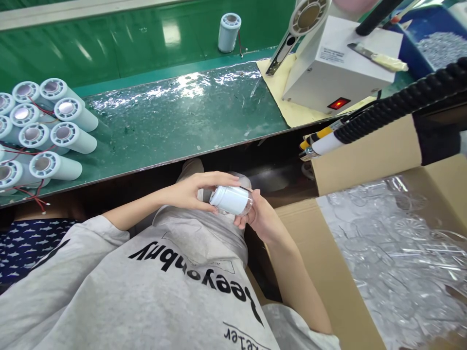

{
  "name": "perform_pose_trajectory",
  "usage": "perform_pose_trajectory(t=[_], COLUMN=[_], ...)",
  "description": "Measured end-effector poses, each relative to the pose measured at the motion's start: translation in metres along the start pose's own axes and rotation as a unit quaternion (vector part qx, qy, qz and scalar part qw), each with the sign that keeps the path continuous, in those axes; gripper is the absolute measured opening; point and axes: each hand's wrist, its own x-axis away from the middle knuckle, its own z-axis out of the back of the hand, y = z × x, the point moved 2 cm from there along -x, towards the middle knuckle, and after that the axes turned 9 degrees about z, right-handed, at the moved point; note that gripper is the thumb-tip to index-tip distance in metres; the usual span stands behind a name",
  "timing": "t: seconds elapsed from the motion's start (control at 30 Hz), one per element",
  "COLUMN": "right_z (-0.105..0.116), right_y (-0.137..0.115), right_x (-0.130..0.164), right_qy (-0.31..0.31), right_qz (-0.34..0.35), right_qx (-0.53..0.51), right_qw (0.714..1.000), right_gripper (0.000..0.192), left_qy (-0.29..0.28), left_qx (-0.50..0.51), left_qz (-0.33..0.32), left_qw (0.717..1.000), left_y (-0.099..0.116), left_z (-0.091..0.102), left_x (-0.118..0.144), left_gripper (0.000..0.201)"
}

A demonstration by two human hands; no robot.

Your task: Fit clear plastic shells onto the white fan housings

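Held tilted between my two hands above my lap is a light-blue cylinder (231, 199). My left hand (193, 190) grips its left end, thumb on one side and fingers on the other. My right hand (263, 218) closes around its right end, where a clear plastic cover (249, 202) shows over the blue surface. How far the cover reaches along the cylinder is hard to make out. My right fingertips are partly hidden under it.
Several similar cylinders (75, 137) with red wires lie grouped at the bench's left. Another cylinder (229, 33) stands at the back. On the right are a white machine (339, 65) with a lit red switch, a black ribbed hose (404, 99) and a cardboard box (310, 253) of clear plastic parts.
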Motion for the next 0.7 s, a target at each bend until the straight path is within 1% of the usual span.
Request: perform_pose_trajectory(t=[0.17,0.23,0.3,0.33,0.37,0.4,0.43,0.47,0.5,0.53,0.57,0.6,0.63,0.67,0.7], right_z=[-0.007,-0.007,-0.004,-0.002,0.001,0.004,0.007,0.01,0.012,0.013,0.013,0.013,0.013,0.013,0.013], right_y=[-0.002,0.0,0.005,0.008,0.011,0.012,0.012,0.011,0.008,0.006,0.004,0.002,0.0,-0.001,-0.001], right_x=[-0.001,-0.001,0.0,0.001,0.002,0.003,0.005,0.007,0.009,0.011,0.014,0.015,0.016,0.016,0.016], right_qy=[-0.021,-0.037,-0.057,-0.059,-0.052,-0.037,-0.018,0.002,0.014,0.015,0.004,-0.009,-0.022,-0.031,-0.036], right_qz=[-0.09,-0.101,-0.087,-0.064,-0.024,0.035,0.109,0.193,0.276,0.347,0.397,0.428,0.44,0.434,0.412], right_qx=[-0.04,-0.043,-0.023,-0.004,0.021,0.053,0.096,0.149,0.209,0.271,0.326,0.365,0.383,0.377,0.353], right_qw=[0.995,0.993,0.994,0.996,0.998,0.997,0.989,0.97,0.938,0.898,0.858,0.827,0.812,0.817,0.839], right_gripper=[0.076,0.078,0.085,0.088,0.09,0.09,0.088,0.086,0.083,0.076,0.066,0.054,0.044,0.04,0.043], left_qy=[0.008,0.011,0.018,0.024,0.031,0.039,0.045,0.047,0.045,0.04,0.033,0.024,0.016,0.009,0.002], left_qx=[-0.004,0.001,0.008,0.014,0.024,0.04,0.059,0.079,0.094,0.103,0.106,0.104,0.099,0.093,0.085], left_qz=[-0.046,-0.046,-0.018,0.002,0.023,0.044,0.065,0.084,0.1,0.115,0.126,0.132,0.131,0.122,0.108], left_qw=[0.999,0.999,1.0,1.0,0.999,0.997,0.995,0.992,0.989,0.987,0.986,0.985,0.986,0.988,0.991], left_y=[-0.002,-0.002,0.0,0.001,0.002,0.003,0.004,0.004,0.005,0.005,0.005,0.005,0.006,0.007,0.008], left_z=[-0.002,-0.004,-0.006,-0.006,-0.007,-0.007,-0.008,-0.008,-0.008,-0.008,-0.008,-0.008,-0.008,-0.008,-0.007], left_x=[0.0,0.001,0.002,0.002,0.003,0.004,0.005,0.005,0.006,0.006,0.006,0.006,0.006,0.005,0.005], left_gripper=[0.065,0.062,0.058,0.058,0.059,0.061,0.063,0.065,0.067,0.069,0.071,0.072,0.073,0.073,0.073])
